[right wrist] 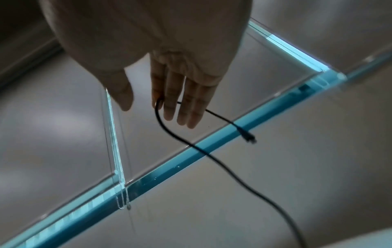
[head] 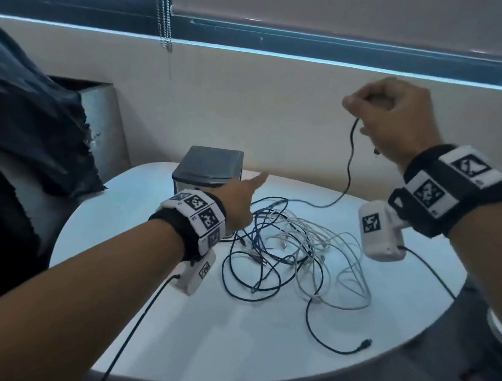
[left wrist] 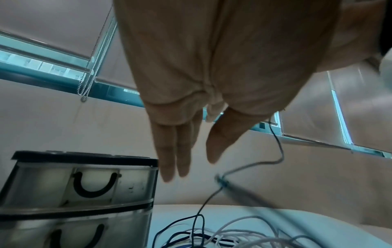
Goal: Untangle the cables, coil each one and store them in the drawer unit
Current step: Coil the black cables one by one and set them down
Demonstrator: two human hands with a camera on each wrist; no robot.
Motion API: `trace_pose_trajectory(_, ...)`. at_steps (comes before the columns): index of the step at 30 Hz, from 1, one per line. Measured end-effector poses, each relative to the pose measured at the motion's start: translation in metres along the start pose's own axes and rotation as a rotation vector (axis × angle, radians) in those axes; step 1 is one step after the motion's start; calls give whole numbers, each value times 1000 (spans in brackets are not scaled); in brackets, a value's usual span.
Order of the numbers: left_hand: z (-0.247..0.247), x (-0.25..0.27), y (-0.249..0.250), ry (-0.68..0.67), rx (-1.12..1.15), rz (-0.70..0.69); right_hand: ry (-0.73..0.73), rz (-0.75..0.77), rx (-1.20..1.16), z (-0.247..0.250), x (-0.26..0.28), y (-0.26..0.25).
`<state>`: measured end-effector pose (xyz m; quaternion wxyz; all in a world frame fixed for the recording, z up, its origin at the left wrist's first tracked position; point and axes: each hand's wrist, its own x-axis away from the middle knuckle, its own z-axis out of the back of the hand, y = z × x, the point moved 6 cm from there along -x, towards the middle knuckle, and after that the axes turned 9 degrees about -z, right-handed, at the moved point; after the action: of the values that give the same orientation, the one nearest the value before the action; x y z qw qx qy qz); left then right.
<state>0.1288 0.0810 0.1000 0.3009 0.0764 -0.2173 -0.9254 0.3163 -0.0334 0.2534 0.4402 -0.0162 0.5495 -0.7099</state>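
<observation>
Black cable (head: 350,156) hangs upper right, pinched by right hand (head: 396,117) fingers; left hand (head: 240,201) fingers straight, holding nothing, over cable tangle (head: 284,247).

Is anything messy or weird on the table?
Yes. The dark and white cables lie in one knotted heap on the table. The right hand lifts one black cable out. The drawer unit looks shut.

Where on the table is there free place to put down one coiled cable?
Bare table lies along the near edge, in front of the cable tangle, and left of it below the drawer unit. The middle is crowded with cables.
</observation>
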Motion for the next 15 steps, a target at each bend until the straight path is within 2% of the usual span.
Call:
trace_pose_trajectory(2,13,1,1,149,60,-6,-40,-72,-128,-9,13,9)
trace_pose_trajectory(4,34,7,8,427,189,-53,-236,-163,-260,-29,30,12)
trace_pose_trajectory(5,43,12,13,517,277,-87,-364,-198,-266,-42,42,12)
trace_pose_trajectory(6,48,16,20,538,355,-122,-483,-218,-233,-54,56,11)
trace_pose_trajectory(8,46,25,30,420,471,-150,-596,-202,-174,-72,78,12)
trace_pose_trajectory(9,40,29,31,338,535,-149,-574,-179,-175,-75,85,14)
trace_pose_trajectory(11,26,40,23,243,748,-104,-421,-159,-198,-78,87,26)
trace_pose_trajectory(15,-10,70,-14,212,1033,19,-169,-131,-82,-88,92,65)
